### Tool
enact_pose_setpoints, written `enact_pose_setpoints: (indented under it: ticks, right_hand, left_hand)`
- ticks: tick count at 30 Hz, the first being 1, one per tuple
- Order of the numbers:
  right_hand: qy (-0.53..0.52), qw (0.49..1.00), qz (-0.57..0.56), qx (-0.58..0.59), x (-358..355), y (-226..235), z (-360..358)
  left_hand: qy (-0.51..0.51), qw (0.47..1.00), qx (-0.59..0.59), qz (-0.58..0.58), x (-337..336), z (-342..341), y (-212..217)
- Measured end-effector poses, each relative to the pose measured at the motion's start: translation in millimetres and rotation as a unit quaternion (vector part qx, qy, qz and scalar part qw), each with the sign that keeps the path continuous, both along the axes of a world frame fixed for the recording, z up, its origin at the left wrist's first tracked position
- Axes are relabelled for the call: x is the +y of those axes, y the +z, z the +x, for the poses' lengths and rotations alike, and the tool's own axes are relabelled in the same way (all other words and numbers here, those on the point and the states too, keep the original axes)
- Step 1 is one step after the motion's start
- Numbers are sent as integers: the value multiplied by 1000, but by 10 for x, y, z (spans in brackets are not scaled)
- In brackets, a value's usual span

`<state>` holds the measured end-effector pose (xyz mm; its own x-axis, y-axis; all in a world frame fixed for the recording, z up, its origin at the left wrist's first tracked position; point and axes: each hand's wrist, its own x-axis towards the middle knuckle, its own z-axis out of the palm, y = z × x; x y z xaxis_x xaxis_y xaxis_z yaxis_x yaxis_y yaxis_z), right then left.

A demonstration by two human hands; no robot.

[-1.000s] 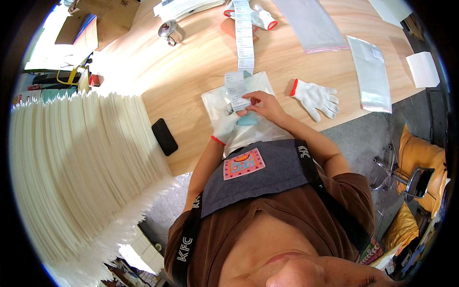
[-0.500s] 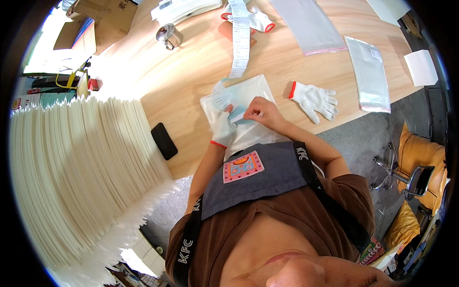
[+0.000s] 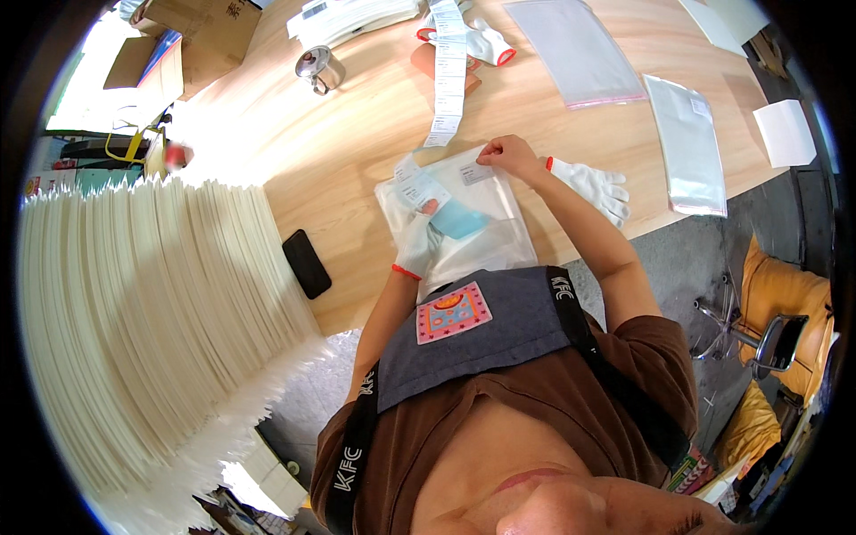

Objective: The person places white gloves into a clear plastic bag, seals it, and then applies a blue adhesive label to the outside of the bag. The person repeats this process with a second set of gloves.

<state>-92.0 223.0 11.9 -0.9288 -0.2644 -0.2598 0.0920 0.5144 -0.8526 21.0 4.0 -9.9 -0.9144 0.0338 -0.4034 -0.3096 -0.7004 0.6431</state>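
Observation:
Flat on the table before me lies a stack of clear plastic bags. My left hand, in a white glove with a red cuff and a bare thumb tip, rests over it, closed on a long label strip. The strip's light blue backing curls out below the thumb, and its other end runs away across the table. At the top bag's far right corner lies a white label. The bare fingertips of my right hand are pinched at that label's right edge.
Right of the bags lies a white glove, partly behind my right forearm. More clear bags lie farther right. A black phone and a tall pile of white sheets are at left. A metal cup stands farther back.
My right hand has moved from beside my left hand to the far right corner of the bags, where a label now lies. The left hand has stayed nearly in place.

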Motion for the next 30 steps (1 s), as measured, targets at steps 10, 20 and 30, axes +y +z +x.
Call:
enact_pose_setpoints:
  ticks: [10,20,30]
  right_hand:
    - [-28,987,119,104,-127,52,165]
    - [-67,981,-135,122,-141,197,338]
    - [-71,983,-172,-3,-23,5,205]
  left_hand:
    - [16,999,48,-19,-83,-4,-300]
    - [0,1000,18,-3,-7,18,21]
    - [-15,999,12,45,-67,3,-26]
